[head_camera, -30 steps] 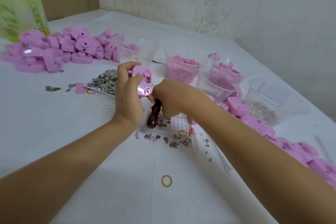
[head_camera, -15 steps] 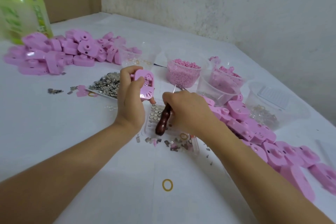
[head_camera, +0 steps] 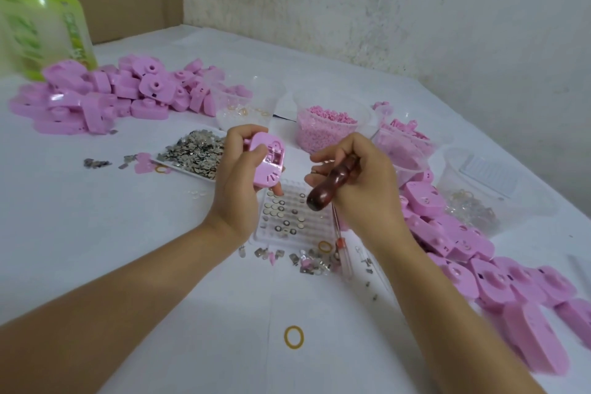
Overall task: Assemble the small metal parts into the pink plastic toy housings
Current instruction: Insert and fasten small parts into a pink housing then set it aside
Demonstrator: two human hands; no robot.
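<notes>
the left hand is gripping a housing just above the tray of metal discs, open side toward the right hand, which is curling round a wooden-handled tool, tip hidden. this looks like the fitting step, likely calling next for lifting a disc into the housing. table is lying open toward the person, while cups and housing piles are crowding the far and right sides.

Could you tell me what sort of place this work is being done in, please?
Probably a small hand-assembly workshop: heaps of identical pink housings, a pile of small metal parts and a tub of pink pellets on a covered table.
</notes>
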